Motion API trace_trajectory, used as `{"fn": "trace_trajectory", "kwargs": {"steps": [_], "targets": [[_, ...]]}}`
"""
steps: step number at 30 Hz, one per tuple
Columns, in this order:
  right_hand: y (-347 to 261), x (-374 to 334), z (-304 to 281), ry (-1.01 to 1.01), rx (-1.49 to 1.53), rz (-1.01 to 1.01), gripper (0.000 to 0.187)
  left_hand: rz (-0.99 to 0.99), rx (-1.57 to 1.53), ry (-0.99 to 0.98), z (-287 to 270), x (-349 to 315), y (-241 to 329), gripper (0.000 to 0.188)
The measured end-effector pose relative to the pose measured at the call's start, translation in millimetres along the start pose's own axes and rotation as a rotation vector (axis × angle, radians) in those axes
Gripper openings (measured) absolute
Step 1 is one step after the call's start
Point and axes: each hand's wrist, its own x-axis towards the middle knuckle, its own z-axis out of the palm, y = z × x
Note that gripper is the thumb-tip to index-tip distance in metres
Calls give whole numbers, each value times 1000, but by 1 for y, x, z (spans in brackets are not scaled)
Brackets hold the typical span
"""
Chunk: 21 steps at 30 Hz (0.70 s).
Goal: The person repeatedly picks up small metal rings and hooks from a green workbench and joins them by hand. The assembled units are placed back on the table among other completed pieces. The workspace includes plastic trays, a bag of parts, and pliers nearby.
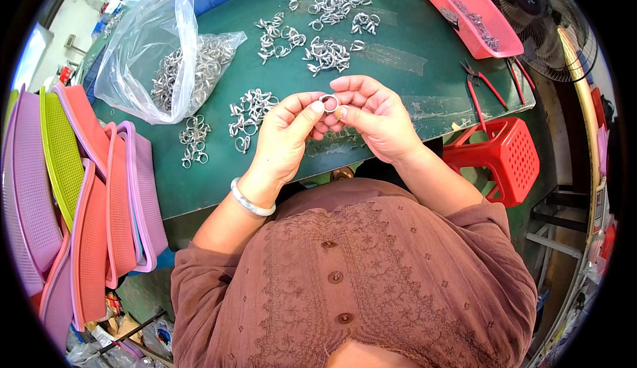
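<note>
Both my hands meet over the near edge of the green table [199, 195], with one small silver ring [330, 98] between them. My left hand [292, 126] pinches the ring's left side between thumb and fingers. From the other side, the thumb and fingers of my right hand [375, 116] close on the same ring. Just left of my hands lies a pile of silver rings [251, 112], with a smaller pile [195, 141] farther left. Beyond my fingers sit more ring piles [328, 56], [335, 8].
A clear plastic bag [149, 56] full of rings stands at the left. Stacked colored baskets [93, 235] crowd the left edge. At the right are a pink basket [458, 3] with metal pieces, red-handled pliers [484, 86], a red stool [507, 159] and a black fan [531, 0].
</note>
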Motion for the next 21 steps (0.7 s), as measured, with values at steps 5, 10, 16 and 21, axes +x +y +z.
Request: {"fn": "trace_trajectory", "kwargs": {"steps": [5, 10, 16, 21], "targets": [[2, -1, 3, 22, -117, -64, 33, 60, 15, 87, 4, -2, 0, 17], [8, -2, 4, 18, -499, -286, 39, 168, 121, 118, 3, -2, -4, 20], [6, -1, 10, -12, -810, -545, 44, 122, 51, 68, -2, -1, -8, 18], [2, -1, 13, 75, -961, -601, 45, 16, -199, 16, -6, 1, -8, 16]]}}
